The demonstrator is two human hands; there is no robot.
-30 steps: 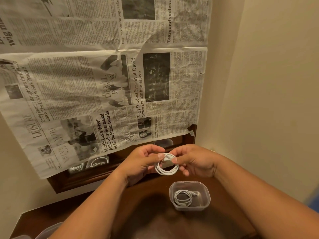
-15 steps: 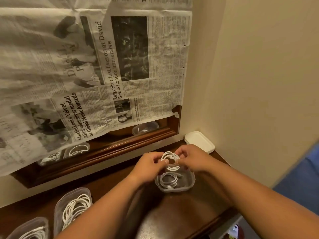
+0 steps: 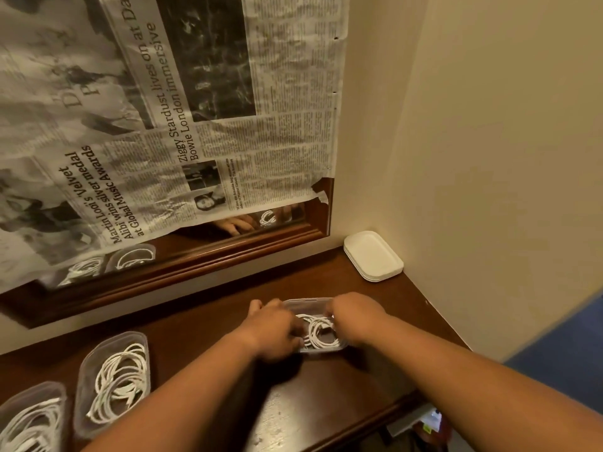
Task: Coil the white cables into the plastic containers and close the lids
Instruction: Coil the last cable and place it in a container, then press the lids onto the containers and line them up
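Note:
A small clear plastic container (image 3: 306, 303) sits on the dark wooden table (image 3: 326, 402) between my hands. A coiled white cable (image 3: 318, 331) lies inside it, on top of another coil. My left hand (image 3: 272, 331) curls its fingers over the container's left side onto the coil. My right hand (image 3: 354, 316) holds the coil's right side from above. Both hands hide the edges of the coil and parts of the rim. White lids (image 3: 373, 256) are stacked in the table's far right corner.
Two more open containers with white cables stand at the left: one (image 3: 114, 383) nearer the middle, another (image 3: 31, 419) at the corner. A mirror frame (image 3: 195, 256) under taped newspaper (image 3: 163, 125) backs the table. A beige wall (image 3: 489, 158) closes the right side.
Both hands lowered the coiled cable from in front of the mirror down into the small container. The camera tilted down and right, bringing the lids and left containers into view.

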